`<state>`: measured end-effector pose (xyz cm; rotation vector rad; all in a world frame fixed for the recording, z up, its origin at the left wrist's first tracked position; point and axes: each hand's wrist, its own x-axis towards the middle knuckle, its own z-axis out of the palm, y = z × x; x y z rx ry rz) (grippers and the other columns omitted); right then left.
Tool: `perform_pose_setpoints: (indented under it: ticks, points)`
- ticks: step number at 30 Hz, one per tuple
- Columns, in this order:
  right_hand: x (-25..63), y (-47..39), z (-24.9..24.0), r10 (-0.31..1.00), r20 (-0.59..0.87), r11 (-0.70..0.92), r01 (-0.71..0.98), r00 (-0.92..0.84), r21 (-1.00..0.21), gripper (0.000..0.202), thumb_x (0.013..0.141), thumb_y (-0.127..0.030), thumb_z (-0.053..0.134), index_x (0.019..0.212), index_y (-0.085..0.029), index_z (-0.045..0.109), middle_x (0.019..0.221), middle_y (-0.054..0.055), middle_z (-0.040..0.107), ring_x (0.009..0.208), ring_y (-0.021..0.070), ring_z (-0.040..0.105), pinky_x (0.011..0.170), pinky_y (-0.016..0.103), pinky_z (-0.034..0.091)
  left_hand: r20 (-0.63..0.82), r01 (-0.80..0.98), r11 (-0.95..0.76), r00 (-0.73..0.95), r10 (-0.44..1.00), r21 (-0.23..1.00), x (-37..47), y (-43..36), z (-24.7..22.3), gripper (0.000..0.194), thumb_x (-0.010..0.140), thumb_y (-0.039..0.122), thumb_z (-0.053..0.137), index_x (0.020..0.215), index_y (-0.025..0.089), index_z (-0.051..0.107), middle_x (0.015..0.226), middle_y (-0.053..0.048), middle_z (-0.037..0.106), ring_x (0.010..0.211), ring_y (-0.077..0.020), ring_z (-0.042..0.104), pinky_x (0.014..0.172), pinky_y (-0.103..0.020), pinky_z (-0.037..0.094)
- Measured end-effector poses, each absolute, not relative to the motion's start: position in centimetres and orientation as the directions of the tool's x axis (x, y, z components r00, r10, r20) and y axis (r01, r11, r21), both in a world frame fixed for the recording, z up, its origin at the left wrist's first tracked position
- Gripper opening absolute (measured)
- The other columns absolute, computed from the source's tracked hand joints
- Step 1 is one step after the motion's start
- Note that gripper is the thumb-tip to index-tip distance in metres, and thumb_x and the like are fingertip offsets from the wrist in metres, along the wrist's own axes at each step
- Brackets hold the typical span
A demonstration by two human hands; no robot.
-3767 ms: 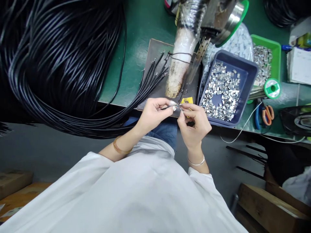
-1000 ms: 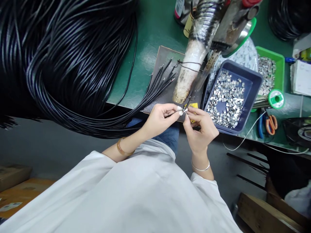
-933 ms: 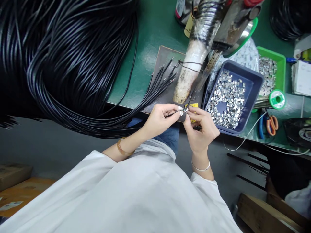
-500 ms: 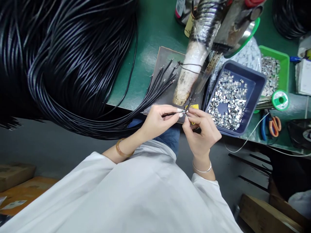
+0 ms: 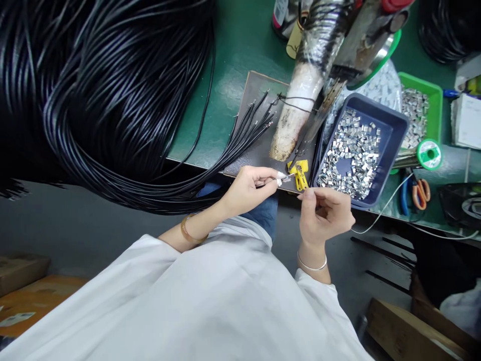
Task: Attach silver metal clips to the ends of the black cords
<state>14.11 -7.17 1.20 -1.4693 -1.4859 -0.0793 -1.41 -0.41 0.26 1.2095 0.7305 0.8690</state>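
Note:
My left hand point(image 5: 253, 189) is closed in a pinch around a black cable, whose bared silvery end point(image 5: 287, 178) sticks out past the fingertips. Most of that cable is hidden by the hand. Just to the right, my right hand point(image 5: 326, 214) is apart from it, with thumb and fingers pressed together; whether anything small is between them is hidden. Between and slightly beyond the hands, a yellow hand tool point(image 5: 299, 175) lies at the bench edge. More black cables point(image 5: 244, 134) rest with stripped ends on a dark board point(image 5: 259, 82).
A blue tray point(image 5: 399, 125) of small metal clips stands right of the board. A plastic-wrapped tube point(image 5: 296, 103) and a metal arm point(image 5: 313, 125) reach down over the board. Farther right are a green tray point(image 5: 436, 103), a wire spool point(image 5: 429, 154) and orange-handled pliers point(image 5: 420, 194). Bundled black cable point(image 5: 124, 90) fills the left.
My right hand has drawn away from the cable end, moving right and toward my body. The yellow tool and the bared end are now uncovered. My left hand keeps its pinch, almost unmoved.

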Motion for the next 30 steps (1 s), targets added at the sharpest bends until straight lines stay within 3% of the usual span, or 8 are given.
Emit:
perform_pose_setpoints:
  ticks: [4,7,10,18,23,27,30]
  points:
    - [13.9,-6.4,1.3,0.745,0.664,0.329,0.83,0.065,-0.451,0.015,0.079,-0.011,0.068,0.088,-0.022,0.063,0.095,0.001,0.075,0.086,0.0133,0.072,0.073,0.024,0.059,-0.041,-0.274,0.223,0.542,0.84,0.936,-1.5,0.0,-0.1,0.017,0.081,0.026,0.066,0.078,0.012,0.074,0.061,0.001,0.059,0.051,-0.0038,0.044,0.052,-0.019,0.037]
    - [13.6,-5.8,1.0,0.752,0.659,0.38,0.814,0.004,-0.439,0.017,0.08,-0.008,0.067,0.09,-0.021,0.063,0.101,0.003,0.075,0.093,0.0142,0.072,0.083,0.027,0.06,-0.014,-0.267,0.173,0.509,0.861,0.948,-1.4,0.2,-0.2,0.015,0.081,0.025,0.065,0.079,0.013,0.074,0.07,-0.001,0.067,0.06,-0.0063,0.056,0.061,-0.018,0.045]
    - [13.4,-5.4,0.7,0.729,0.683,0.373,0.814,0.039,-0.445,0.019,0.078,-0.006,0.068,0.09,-0.019,0.064,0.1,0.005,0.074,0.093,0.0141,0.072,0.08,0.026,0.06,0.002,-0.201,0.101,0.456,0.89,0.974,-1.3,0.4,-0.1,0.013,0.08,0.019,0.064,0.082,0.012,0.074,0.077,-0.003,0.072,0.07,-0.0099,0.064,0.07,-0.019,0.05]
    - [13.2,-5.1,1.4,0.742,0.667,0.342,0.817,0.069,-0.465,0.019,0.078,-0.008,0.068,0.092,-0.021,0.066,0.103,0.004,0.074,0.09,0.0123,0.072,0.068,0.02,0.06,0.086,-0.185,-0.011,0.402,0.912,0.983,-1.2,0.6,0.7,0.016,0.078,0.013,0.061,0.083,0.013,0.077,0.079,-0.003,0.076,0.074,-0.012,0.069,0.072,-0.019,0.055]
    - [13.3,-5.4,1.3,0.756,0.655,0.363,0.824,0.014,-0.436,0.015,0.079,-0.009,0.067,0.088,-0.02,0.062,0.104,0.005,0.073,0.091,0.0126,0.072,0.073,0.021,0.061,0.068,-0.118,-0.02,0.416,0.907,0.993,-1.3,0.4,0.5,0.019,0.081,0.014,0.059,0.086,0.013,0.077,0.08,-0.003,0.075,0.076,-0.0121,0.069,0.074,-0.019,0.055]
    - [13.5,-5.6,1.1,0.765,0.644,0.349,0.834,0.01,-0.427,0.012,0.082,-0.012,0.065,0.087,-0.021,0.06,0.102,0.004,0.074,0.091,0.0127,0.072,0.07,0.02,0.059,0.05,-0.12,0.004,0.442,0.895,0.993,-1.3,0.4,0.4,0.015,0.08,0.015,0.06,0.083,0.012,0.075,0.072,-0.001,0.069,0.067,-0.0087,0.062,0.066,-0.018,0.05]
    - [13.9,-6.1,1.1,0.796,0.599,0.305,0.794,0.09,-0.525,0.011,0.086,-0.015,0.062,0.093,-0.022,0.059,0.101,0.003,0.074,0.082,0.0106,0.072,0.065,0.02,0.056,0.02,-0.092,0.026,0.469,0.883,0.995,-1.3,0.2,0.5,0.013,0.08,0.016,0.06,0.081,0.01,0.072,0.057,0.004,0.053,0.051,-0.0038,0.043,0.05,-0.016,0.035]
